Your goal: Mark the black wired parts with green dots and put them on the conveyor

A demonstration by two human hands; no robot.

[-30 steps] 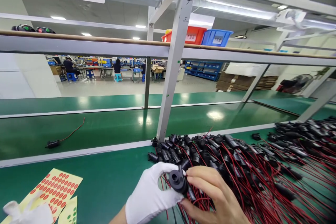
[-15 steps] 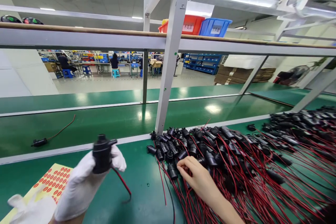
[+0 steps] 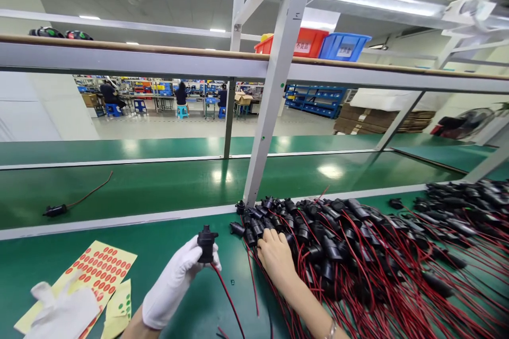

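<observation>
My left hand, in a white glove, holds a black plastic part upright above the green bench; a red wire hangs from it toward me. My bare right hand rests palm down on the near left edge of a big pile of black parts with red wires; its fingertips touch the parts, and whether they grip one is hidden.
A yellow sheet of red dot stickers, a smaller sheet with green dots and a loose white glove lie at the left. A single wired part lies on the far belt. A metal post rises behind the pile.
My left hand has come back right and lower with the black part. My right hand has slid slightly left and forward on the pile. The view has shifted.
</observation>
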